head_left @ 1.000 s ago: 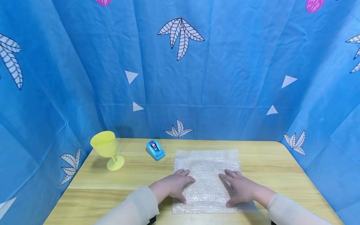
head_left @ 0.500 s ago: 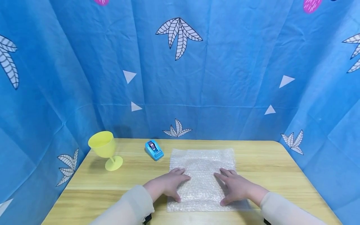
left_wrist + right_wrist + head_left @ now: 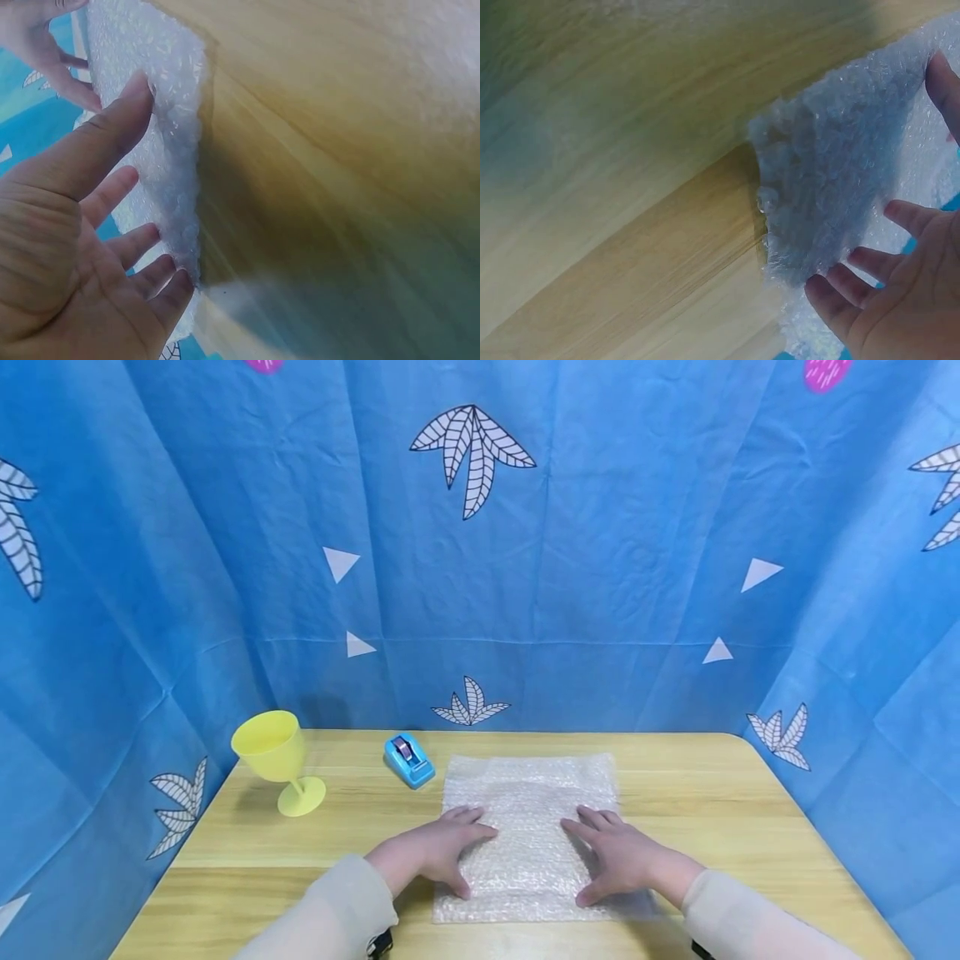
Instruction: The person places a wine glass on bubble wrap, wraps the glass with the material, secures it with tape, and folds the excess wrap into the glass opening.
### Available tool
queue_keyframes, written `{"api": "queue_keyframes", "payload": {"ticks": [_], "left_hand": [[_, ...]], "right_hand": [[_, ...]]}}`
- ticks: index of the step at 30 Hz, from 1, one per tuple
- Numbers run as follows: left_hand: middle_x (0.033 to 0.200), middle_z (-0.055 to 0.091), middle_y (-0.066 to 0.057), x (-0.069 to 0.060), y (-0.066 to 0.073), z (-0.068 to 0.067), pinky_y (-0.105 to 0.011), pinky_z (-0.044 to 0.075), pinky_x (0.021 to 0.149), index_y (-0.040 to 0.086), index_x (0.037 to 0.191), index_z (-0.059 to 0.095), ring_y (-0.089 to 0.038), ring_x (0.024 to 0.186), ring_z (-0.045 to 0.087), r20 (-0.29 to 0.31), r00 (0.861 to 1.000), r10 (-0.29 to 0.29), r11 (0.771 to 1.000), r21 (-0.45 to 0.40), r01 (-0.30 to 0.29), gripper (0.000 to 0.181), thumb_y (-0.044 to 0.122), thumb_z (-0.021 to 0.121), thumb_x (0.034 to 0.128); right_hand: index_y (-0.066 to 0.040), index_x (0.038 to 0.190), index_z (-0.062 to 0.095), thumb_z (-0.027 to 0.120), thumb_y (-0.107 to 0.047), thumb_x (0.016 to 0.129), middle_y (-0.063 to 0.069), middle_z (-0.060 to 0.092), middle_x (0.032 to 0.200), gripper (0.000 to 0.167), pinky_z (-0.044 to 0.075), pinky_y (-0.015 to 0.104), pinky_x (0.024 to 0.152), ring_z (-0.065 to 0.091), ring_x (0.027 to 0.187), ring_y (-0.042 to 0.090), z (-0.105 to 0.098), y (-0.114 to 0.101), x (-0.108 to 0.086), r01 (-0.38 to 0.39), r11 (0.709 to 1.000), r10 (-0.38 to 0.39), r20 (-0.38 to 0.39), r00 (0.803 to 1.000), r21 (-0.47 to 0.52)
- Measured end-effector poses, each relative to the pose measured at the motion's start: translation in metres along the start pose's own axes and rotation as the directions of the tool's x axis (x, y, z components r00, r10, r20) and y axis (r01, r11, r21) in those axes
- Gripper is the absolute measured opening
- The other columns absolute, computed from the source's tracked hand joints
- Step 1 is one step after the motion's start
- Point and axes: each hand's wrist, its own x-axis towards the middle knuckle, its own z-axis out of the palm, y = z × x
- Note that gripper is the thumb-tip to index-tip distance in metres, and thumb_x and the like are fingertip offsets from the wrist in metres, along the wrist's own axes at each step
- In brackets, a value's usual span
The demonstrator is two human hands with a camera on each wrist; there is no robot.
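A sheet of clear bubble wrap (image 3: pixel 525 860) lies flat on the wooden table in the head view. My left hand (image 3: pixel 438 850) rests at its left side, fingers spread and thumb toward me. At the right side rests my right hand (image 3: pixel 624 858), its fingers likewise apart. Neither hand grips anything. In the left wrist view, the left hand (image 3: pixel 90 225) has extended fingers over the wrap's edge. The right wrist view has the right hand (image 3: pixel 907 277) with fingertips at the wrap's border.
A yellow goblet (image 3: pixel 273 752) stands at the table's back left. Right of it lies a blue tape dispenser (image 3: pixel 409 762). Behind the table (image 3: pixel 735 827) hangs a blue patterned curtain (image 3: pixel 622 527), which also runs along both sides.
The bubble wrap has slid a little to the left over the table, and both hands have moved left with it. The whole head view has also shifted slightly.
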Motion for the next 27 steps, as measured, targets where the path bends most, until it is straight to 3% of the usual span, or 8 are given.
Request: {"api": "queue_keyframes", "payload": {"ticks": [7, 19, 27], "left_hand": [[0.163, 0.025, -0.010, -0.0032, -0.0047, 0.0002, -0.057, 0.028, 0.117, 0.024, 0.149, 0.048, -0.035, 0.150, 0.020, -0.001, 1.000, -0.002, 1.000, -0.027, 0.002, 0.091, 0.033, 0.090, 0.0693], [0.163, 0.025, -0.011, -0.0045, -0.0058, -0.0007, -0.054, 0.028, 0.118, 0.021, 0.151, 0.045, -0.034, 0.150, 0.021, 0.005, 1.000, 0.008, 1.000, 0.009, -0.008, 0.095, 0.035, 0.091, 0.0682], [0.164, 0.024, -0.012, -0.0057, -0.0080, 0.0017, -0.050, 0.028, 0.119, 0.012, 0.153, 0.040, -0.033, 0.149, 0.023, -0.031, 0.999, -0.015, 0.999, 0.029, 0.016, 0.104, 0.040, 0.090, 0.0664]], "right_hand": [[-0.009, 0.153, 0.039, 0.083, -0.065, 0.064, 0.029, 0.030, 0.156, 0.114, 0.035, 0.066, 0.108, 0.033, 0.136, 0.053, -0.0007, -0.0038, 0.0022, -0.002, 1.000, 0.002, 0.004, 1.000, 0.002], [-0.010, 0.154, 0.037, 0.082, -0.066, 0.065, 0.029, 0.027, 0.157, 0.115, 0.030, 0.069, 0.110, 0.029, 0.138, 0.054, 0.0039, -0.0021, 0.0027, -0.007, 1.000, 0.007, 0.007, 1.000, 0.023], [-0.009, 0.153, 0.038, 0.075, -0.061, 0.079, 0.030, 0.026, 0.157, 0.098, 0.030, 0.070, 0.109, 0.027, 0.139, 0.056, 0.0021, 0.0046, 0.0000, 0.049, 0.998, -0.049, -0.005, 0.999, 0.027]]}}
